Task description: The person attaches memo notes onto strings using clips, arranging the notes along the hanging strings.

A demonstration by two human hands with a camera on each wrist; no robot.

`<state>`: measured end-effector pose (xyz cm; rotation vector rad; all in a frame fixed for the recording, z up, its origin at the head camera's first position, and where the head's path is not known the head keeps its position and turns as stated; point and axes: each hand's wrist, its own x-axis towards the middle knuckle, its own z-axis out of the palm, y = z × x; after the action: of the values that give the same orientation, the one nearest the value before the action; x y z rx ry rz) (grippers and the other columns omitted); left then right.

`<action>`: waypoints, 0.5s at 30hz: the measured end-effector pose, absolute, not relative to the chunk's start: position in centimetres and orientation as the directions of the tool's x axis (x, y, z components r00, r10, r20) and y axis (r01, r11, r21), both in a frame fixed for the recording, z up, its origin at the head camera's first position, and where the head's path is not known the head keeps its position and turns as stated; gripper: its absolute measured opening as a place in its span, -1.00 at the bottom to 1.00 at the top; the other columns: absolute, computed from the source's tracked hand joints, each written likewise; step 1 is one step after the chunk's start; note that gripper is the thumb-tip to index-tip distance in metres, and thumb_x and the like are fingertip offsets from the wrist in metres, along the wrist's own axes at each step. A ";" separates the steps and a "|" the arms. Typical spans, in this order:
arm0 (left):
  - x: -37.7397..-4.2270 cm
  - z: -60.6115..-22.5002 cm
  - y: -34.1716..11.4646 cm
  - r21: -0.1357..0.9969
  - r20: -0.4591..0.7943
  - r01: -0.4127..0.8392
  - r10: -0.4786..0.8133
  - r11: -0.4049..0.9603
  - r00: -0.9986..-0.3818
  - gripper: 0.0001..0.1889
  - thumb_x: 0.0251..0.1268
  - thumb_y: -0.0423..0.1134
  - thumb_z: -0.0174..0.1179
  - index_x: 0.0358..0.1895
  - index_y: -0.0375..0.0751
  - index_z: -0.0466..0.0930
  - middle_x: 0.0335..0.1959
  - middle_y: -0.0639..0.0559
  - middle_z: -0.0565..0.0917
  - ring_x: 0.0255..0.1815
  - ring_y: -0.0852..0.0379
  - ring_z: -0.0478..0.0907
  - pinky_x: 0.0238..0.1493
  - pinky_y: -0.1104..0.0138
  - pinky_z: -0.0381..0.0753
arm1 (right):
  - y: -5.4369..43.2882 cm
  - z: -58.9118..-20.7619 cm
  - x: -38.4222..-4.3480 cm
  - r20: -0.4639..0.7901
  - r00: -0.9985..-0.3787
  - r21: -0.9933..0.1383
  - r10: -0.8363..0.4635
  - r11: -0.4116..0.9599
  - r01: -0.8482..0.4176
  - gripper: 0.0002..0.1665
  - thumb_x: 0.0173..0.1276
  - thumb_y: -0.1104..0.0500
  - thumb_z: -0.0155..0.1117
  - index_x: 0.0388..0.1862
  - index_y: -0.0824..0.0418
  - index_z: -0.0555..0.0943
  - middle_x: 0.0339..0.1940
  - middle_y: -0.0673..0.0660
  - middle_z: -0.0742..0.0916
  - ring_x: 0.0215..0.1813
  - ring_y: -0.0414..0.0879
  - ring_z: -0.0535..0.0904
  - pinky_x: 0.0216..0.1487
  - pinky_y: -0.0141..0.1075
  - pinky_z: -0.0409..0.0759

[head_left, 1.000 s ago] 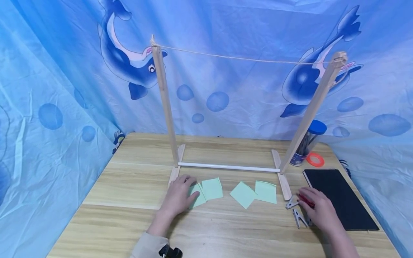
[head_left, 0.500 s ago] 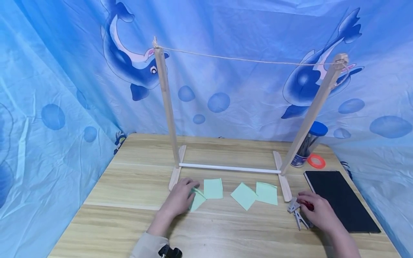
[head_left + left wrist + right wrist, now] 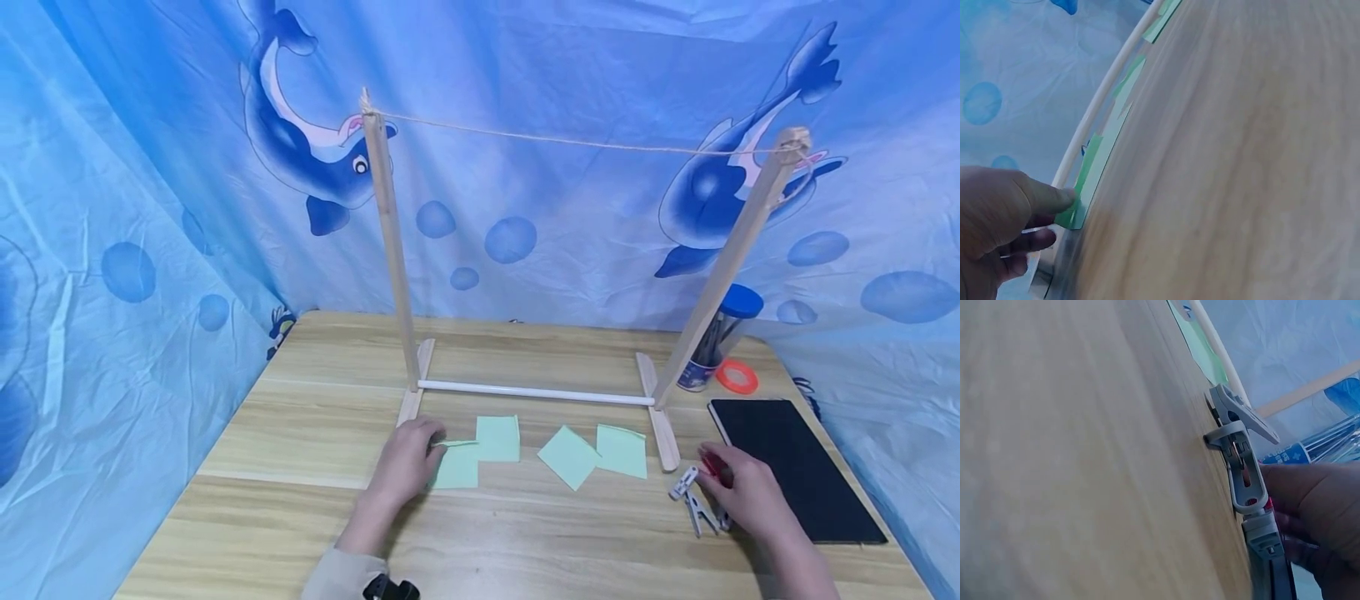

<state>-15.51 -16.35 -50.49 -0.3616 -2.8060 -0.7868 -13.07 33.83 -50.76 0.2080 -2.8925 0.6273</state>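
Note:
My left hand (image 3: 403, 460) pinches the folded top edge of a light green paper square (image 3: 456, 473) between thumb and fingers; in the left wrist view the thumb lies over the corner of that green paper (image 3: 1075, 215). A second green square (image 3: 498, 438) lies right beside it. Farther right lie two more green squares (image 3: 570, 458), touching each other. My right hand (image 3: 752, 492) holds a red clothespin (image 3: 716, 467), mostly hidden by the fingers. Grey clothespins (image 3: 701, 512) lie just left of that hand; one grey clothespin (image 3: 1244, 465) shows close up in the right wrist view.
A wooden frame with two posts (image 3: 393, 250) and a white bottom rod (image 3: 536, 392) stands behind the papers, a string (image 3: 570, 142) tied across its top. At right are a black notebook (image 3: 795, 467), an orange ring (image 3: 737, 377) and a blue-lidded jar (image 3: 738, 302).
The left hand has turned its green square level and lifted its folded edge slightly. The right hand, with the red clothespin, has shifted a grey clothespin, now tilted beside another.

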 end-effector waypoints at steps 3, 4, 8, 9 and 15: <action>-15.5 -50.3 -16.5 0.478 0.248 0.262 0.157 0.839 -0.956 -0.90 0.17 -0.37 0.45 -0.26 -0.20 0.74 -0.28 -0.01 0.72 -0.17 0.01 0.65 -0.05 0.12 0.67 | 33.9 -50.6 -13.2 0.168 -0.984 -0.375 -0.067 0.918 -0.126 -0.42 0.09 0.14 0.64 0.00 0.47 0.67 -0.15 0.36 0.70 -0.19 0.17 0.61 -0.20 0.13 0.63; -15.5 -50.2 -16.6 0.476 0.249 0.261 0.156 0.840 -0.956 -0.92 0.17 -0.38 0.45 -0.30 -0.18 0.74 -0.32 0.01 0.71 -0.21 0.04 0.64 -0.09 0.13 0.67 | 33.9 -50.5 -13.3 0.164 -0.985 -0.369 -0.055 0.923 -0.113 -0.43 0.09 0.11 0.64 -0.03 0.46 0.69 -0.18 0.35 0.70 -0.22 0.15 0.61 -0.23 0.10 0.62; -15.4 -50.1 -16.8 0.494 0.252 0.252 0.140 0.832 -0.957 -0.93 0.30 -0.36 0.37 -0.34 -0.15 0.69 -0.39 0.08 0.69 -0.33 0.15 0.62 -0.24 0.21 0.67 | 33.9 -50.3 -13.3 0.161 -0.987 -0.380 -0.023 0.921 -0.084 -0.54 0.16 0.09 0.60 -0.13 0.44 0.74 -0.26 0.27 0.71 -0.29 0.08 0.59 -0.27 0.06 0.62; -15.4 -50.1 -16.8 0.505 0.253 0.247 0.132 0.827 -0.958 -0.95 0.34 -0.35 0.34 -0.31 -0.17 0.67 -0.39 0.07 0.69 -0.35 0.15 0.62 -0.26 0.22 0.67 | 33.9 -50.3 -13.3 0.167 -0.986 -0.382 -0.018 0.920 -0.081 -0.56 0.17 0.09 0.59 -0.14 0.43 0.74 -0.29 0.24 0.72 -0.31 0.05 0.59 -0.29 0.02 0.63; -15.4 -50.3 -16.8 0.613 0.268 0.236 0.082 0.754 -0.960 -0.95 0.43 -0.40 0.22 -0.18 -0.19 0.63 -0.37 0.03 0.70 -0.34 0.17 0.63 -0.29 0.30 0.69 | 33.8 -50.4 -13.0 0.241 -0.968 -0.426 0.071 0.904 -0.040 -0.53 0.24 0.12 0.55 -0.03 0.45 0.70 -0.42 0.19 0.73 -0.47 -0.06 0.50 -0.54 -0.27 0.45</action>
<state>-15.42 -16.84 -50.28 -0.2506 -2.7274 -0.9986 -13.02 33.82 -50.44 -0.0229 -2.8171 0.6378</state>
